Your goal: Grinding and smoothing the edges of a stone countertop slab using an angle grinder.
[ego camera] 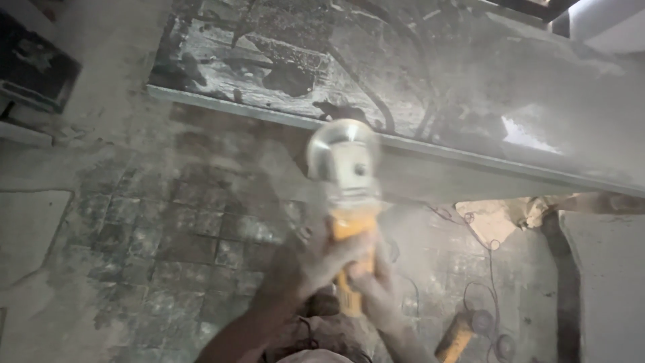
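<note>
I hold a yellow angle grinder [349,208] in front of me, its round disc [339,144] up against the near edge of a long dark stone slab [416,87] that runs from far left to right. My left hand [319,259] has its fingers wrapped around the yellow body; my right hand [376,289] is closed on the handle just behind it. Dust hazes everything. A second yellow tool [460,336] lies on the tiled floor [175,242] near right
</note>
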